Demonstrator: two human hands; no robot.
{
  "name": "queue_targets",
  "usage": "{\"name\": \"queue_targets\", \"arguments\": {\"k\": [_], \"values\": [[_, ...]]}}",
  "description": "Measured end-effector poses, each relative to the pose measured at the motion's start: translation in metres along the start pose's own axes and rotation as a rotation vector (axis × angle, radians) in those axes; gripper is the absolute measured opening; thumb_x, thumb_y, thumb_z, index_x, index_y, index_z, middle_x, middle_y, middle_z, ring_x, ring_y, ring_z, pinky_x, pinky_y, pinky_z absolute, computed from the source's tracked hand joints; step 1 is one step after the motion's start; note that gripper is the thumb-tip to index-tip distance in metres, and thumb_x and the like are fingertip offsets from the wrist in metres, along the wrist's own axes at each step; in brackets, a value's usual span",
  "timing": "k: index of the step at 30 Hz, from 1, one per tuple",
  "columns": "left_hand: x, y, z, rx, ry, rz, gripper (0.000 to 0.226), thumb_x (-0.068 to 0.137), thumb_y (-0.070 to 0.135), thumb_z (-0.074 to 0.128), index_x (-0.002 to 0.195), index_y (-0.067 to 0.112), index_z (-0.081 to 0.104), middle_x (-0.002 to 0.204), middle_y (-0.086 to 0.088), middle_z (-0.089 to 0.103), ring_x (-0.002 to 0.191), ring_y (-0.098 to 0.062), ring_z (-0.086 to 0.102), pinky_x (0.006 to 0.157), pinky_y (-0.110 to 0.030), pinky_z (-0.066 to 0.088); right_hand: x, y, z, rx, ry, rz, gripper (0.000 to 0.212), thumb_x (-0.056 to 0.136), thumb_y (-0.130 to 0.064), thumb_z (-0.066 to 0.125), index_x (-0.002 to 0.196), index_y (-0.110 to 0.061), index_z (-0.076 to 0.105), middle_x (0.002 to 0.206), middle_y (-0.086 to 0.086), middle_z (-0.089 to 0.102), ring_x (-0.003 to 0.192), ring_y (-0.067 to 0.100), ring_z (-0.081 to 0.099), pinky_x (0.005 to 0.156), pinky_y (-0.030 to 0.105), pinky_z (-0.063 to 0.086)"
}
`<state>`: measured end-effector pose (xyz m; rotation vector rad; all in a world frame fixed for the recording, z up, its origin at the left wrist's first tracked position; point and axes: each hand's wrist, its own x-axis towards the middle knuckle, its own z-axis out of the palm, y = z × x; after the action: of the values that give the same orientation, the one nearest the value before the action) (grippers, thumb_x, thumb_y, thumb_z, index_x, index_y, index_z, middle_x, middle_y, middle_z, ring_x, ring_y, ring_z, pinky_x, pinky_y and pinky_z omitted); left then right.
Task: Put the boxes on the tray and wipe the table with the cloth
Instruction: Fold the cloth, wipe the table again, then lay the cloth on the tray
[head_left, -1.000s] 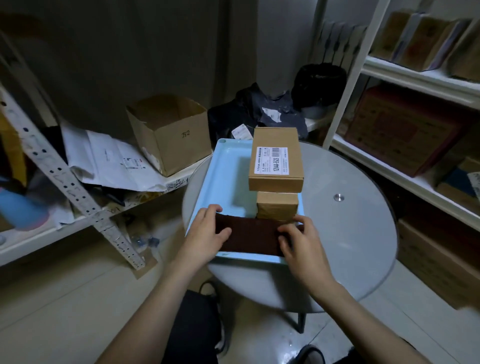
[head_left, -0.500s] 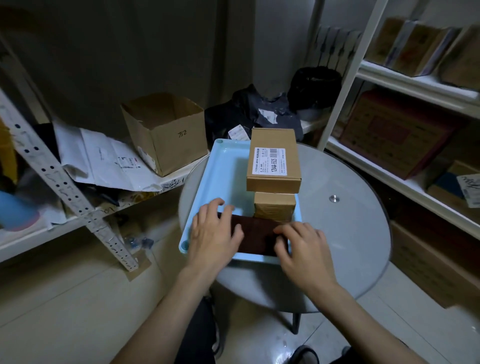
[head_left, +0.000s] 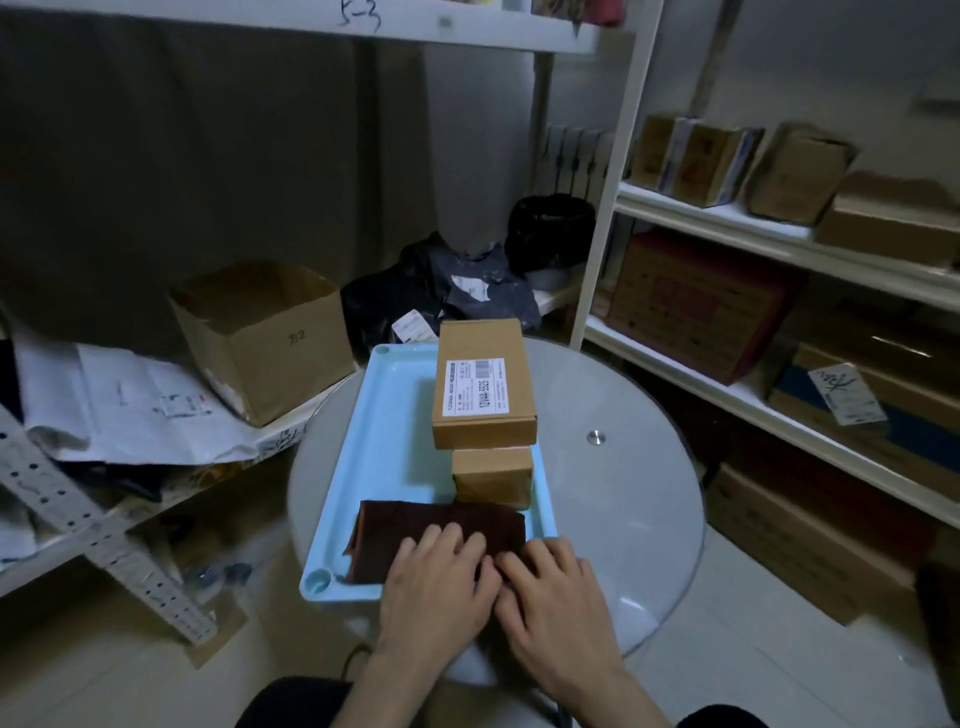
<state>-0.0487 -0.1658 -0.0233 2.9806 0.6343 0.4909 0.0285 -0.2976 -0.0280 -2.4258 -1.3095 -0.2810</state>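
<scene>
Both hands — left hand (head_left: 439, 582), right hand (head_left: 553, 592) — lie flat with fingers extended on the brown cloth (head_left: 415, 530) at the blue tray (head_left: 363, 493)'s near edge. Two boxes (head_left: 484, 384) sit stacked behind it, the lower one partly hidden; bare round table (head_left: 623, 499) stretches to the right.

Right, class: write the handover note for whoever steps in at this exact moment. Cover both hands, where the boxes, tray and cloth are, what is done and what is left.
Left hand: fingers flat, resting on the dark brown folded cloth.
Right hand: also resting on the cloth's near right end, fingers relaxed.
Light blue plastic tray sits on the round glass table. The long labelled cardboard box lies stacked on the smaller brown cardboard box, both on the tray.
Done: boxes on tray; cloth lies folded at the tray's near end.
Left: whether the table has been wiped cannot be told.
</scene>
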Motion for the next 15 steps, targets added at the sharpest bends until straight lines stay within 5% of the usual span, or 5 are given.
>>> {"name": "queue_targets", "arguments": {"k": [8,15], "values": [[0.001,0.002,0.009,0.019,0.033,-0.041,0.018,0.073,0.042,0.052,0.066,0.026,0.055,0.066,0.004,0.049,0.064,-0.022,0.054,0.053,-0.039,0.042,-0.001,0.006,0.019,0.041,0.143,0.007,0.031,0.068,-0.046,0.059,0.096,-0.034,0.065,0.088,-0.008,0.062,0.095,0.017,0.049,0.054,0.03,0.047],[0.004,0.002,0.012,0.027,0.041,-0.05,0.019,0.065,0.047,0.053,0.06,0.028,0.05,0.062,0.006,0.044,0.059,-0.018,0.052,0.048,-0.034,0.037,0.007,0.0,0.021,0.088,0.232,0.058,0.025,0.056,-0.043,0.056,0.077,-0.034,0.066,0.072,-0.009,0.062,0.086,0.015,0.046,0.043,0.027,0.043]]}}
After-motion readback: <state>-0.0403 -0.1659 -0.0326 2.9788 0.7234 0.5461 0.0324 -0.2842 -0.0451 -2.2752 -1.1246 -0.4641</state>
